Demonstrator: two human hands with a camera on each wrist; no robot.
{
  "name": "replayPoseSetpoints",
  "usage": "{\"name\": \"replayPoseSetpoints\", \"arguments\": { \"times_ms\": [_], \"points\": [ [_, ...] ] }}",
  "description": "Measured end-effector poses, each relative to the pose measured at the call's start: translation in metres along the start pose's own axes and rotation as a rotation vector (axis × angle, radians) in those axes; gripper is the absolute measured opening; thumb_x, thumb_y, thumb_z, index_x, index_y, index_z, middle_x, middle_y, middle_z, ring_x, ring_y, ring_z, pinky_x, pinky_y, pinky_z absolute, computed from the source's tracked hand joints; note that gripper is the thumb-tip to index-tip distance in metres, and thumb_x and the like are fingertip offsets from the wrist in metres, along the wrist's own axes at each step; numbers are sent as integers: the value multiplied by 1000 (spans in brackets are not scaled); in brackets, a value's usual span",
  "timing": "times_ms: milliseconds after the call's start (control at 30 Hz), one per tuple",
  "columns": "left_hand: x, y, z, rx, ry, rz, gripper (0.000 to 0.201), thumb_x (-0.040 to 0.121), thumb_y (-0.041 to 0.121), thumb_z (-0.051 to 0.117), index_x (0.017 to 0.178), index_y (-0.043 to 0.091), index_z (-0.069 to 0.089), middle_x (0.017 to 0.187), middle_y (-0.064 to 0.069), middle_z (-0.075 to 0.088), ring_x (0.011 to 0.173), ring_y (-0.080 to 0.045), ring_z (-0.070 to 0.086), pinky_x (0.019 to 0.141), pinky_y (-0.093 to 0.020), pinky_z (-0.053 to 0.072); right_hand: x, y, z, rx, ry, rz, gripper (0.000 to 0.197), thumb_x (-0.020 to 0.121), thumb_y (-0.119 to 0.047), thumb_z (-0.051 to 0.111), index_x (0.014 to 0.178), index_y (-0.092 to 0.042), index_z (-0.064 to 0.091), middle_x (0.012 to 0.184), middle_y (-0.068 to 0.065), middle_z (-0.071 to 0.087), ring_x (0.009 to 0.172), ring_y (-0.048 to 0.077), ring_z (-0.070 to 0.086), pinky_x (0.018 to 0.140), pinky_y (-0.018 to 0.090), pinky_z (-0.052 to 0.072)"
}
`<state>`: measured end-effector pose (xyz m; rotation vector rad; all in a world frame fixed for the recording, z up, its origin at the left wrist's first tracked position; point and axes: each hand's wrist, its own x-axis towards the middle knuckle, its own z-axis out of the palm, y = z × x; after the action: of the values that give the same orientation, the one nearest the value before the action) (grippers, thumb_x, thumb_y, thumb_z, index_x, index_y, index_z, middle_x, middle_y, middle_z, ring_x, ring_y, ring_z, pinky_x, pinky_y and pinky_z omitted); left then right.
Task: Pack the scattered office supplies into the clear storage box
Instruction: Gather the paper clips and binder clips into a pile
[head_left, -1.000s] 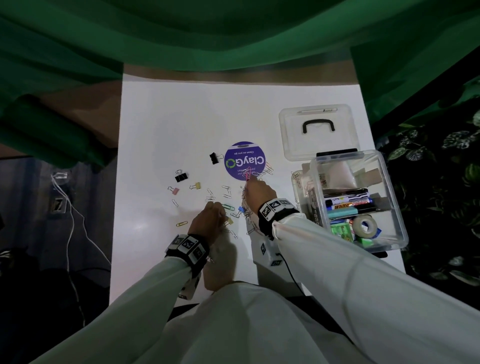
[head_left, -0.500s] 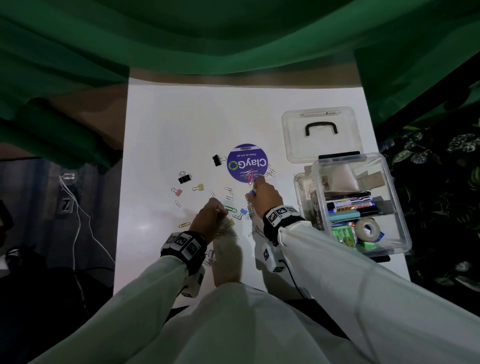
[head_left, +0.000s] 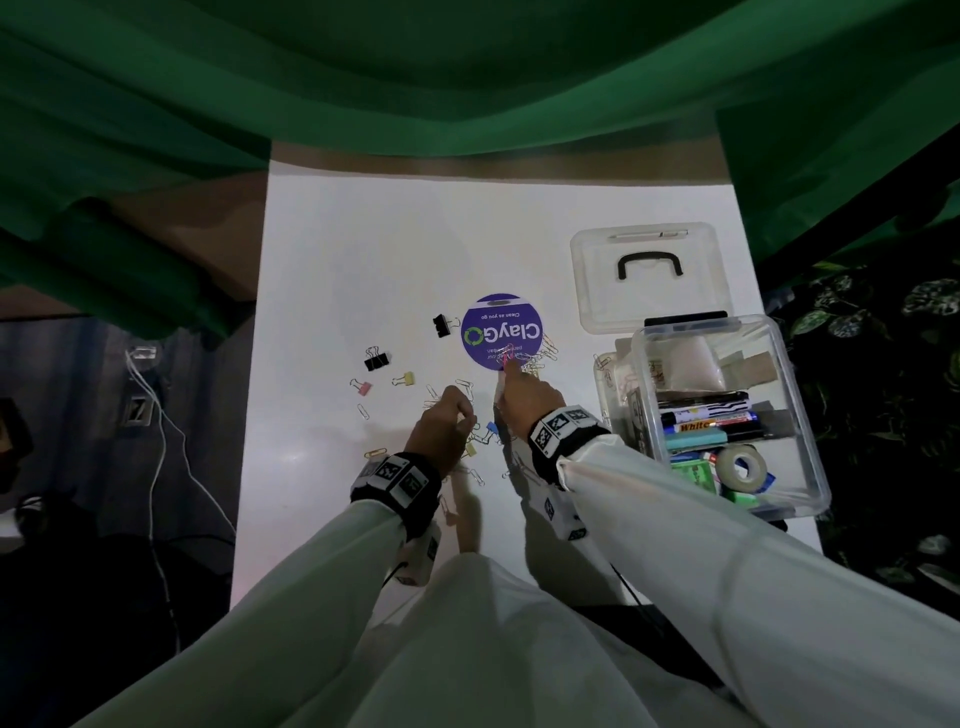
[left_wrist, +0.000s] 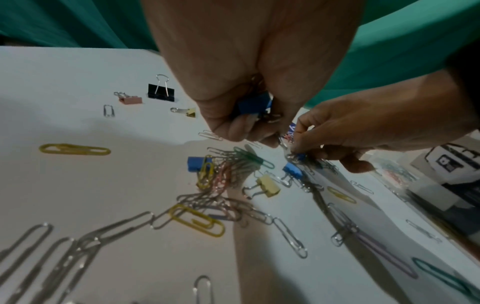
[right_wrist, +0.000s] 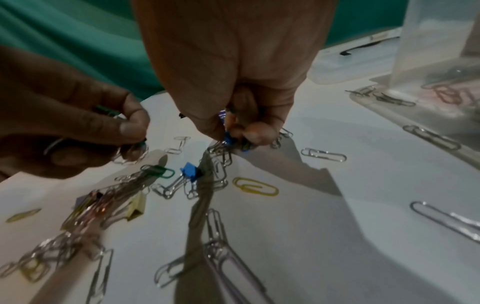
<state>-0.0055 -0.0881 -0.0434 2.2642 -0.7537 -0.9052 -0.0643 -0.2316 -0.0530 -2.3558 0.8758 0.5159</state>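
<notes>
Paper clips and small binder clips lie scattered on the white table. My left hand hovers over the pile, fingers curled round a blue binder clip and some paper clips. My right hand is just beside it, near the edge of the purple disc. Its fingers pinch a bunch of paper clips with a blue binder clip. The clear storage box stands open at the right, holding markers and a tape roll.
The box lid lies flat behind the box. Black binder clips, a pink one and a yellow one sit left of the hands. A pink paper clip lies on the disc. Green cloth hangs beyond the table.
My right hand drew back a little from the disc, then reached to its near edge again. The left hand crept slightly forward over the pile.
</notes>
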Motion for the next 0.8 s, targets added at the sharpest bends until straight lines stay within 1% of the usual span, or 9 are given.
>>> {"name": "replayPoseSetpoints", "arguments": {
  "times_ms": [67, 133, 267, 333, 467, 533, 667, 733, 800],
  "points": [
    [-2, 4, 0, -32, -21, -43, 10, 92, 8, 51, 90, 15, 44, 82, -3, 58, 72, -24, 55, 61, -25, 42, -3, -3, 2, -67, 14, -51, 43, 99, -23, 43, 136, -9, 30, 98, 15, 66, 89, 35, 65, 72, 39, 45],
    [-5, 6, -3, -58, -43, -97, 6, 93, 9, 50, 92, 14, 46, 86, -6, 60, 76, -24, 56, 62, -25, 40, -4, -9, 5, -85, 21, -54, 32, 97, -25, 46, 124, -10, 38, 94, 13, 67, 85, 34, 66, 70, 37, 46],
    [-9, -2, -7, -49, -28, -125, 11, 89, 7, 50, 86, 17, 46, 80, -4, 60, 72, -21, 55, 61, -27, 37, -4, -24, 5, -73, 12, 8, 23, 82, -7, 60, 97, -11, 44, 91, 13, 67, 84, 33, 67, 66, 33, 45],
    [-9, -6, -10, -21, -23, -133, 15, 87, 3, 49, 85, 17, 46, 78, -2, 60, 69, -19, 54, 59, -24, 38, -2, -26, 3, -53, -11, 18, 18, 82, -6, 60, 97, -8, 50, 94, 15, 68, 87, 33, 68, 67, 31, 44],
    [-7, -8, -9, 99, 39, 3, 10, 88, 11, 46, 90, 11, 56, 87, -5, 63, 72, -21, 56, 68, -30, 45, 2, -19, -4, -7, -79, 4, 9, 81, -2, 60, 88, -7, 57, 91, 14, 69, 87, 32, 68, 65, 30, 43],
    [-2, -8, -5, 101, 82, 0, 12, 87, 15, 47, 86, 12, 59, 87, -5, 66, 76, -25, 59, 70, -32, 47, 1, -13, -5, -8, -66, -31, 13, 83, -5, 61, 95, -6, 57, 92, 14, 68, 87, 34, 66, 66, 32, 43],
    [7, 3, -7, 8, 151, -87, 9, 87, 8, 55, 82, 13, 61, 85, -6, 68, 77, -26, 59, 72, -32, 45, -3, -8, -4, 74, 3, -155, 24, 90, -18, 62, 104, -10, 45, 87, 11, 60, 73, 30, 56, 66, 33, 40],
    [7, 3, -14, 15, 127, -162, 9, 89, 13, 53, 84, 15, 60, 85, -7, 68, 75, -25, 57, 72, -33, 47, -1, -9, -1, 7, -11, -213, 31, 85, -7, 63, 111, -8, 45, 99, 14, 61, 81, 32, 61, 67, 34, 42],
    [4, -6, -16, 46, 116, -122, 10, 85, 8, 51, 82, 10, 61, 83, -10, 67, 74, -29, 59, 70, -34, 48, 1, -12, 3, -104, -43, -258, 33, 82, 4, 58, 111, -6, 45, 105, 17, 61, 89, 37, 65, 69, 38, 46]
  ]
}}
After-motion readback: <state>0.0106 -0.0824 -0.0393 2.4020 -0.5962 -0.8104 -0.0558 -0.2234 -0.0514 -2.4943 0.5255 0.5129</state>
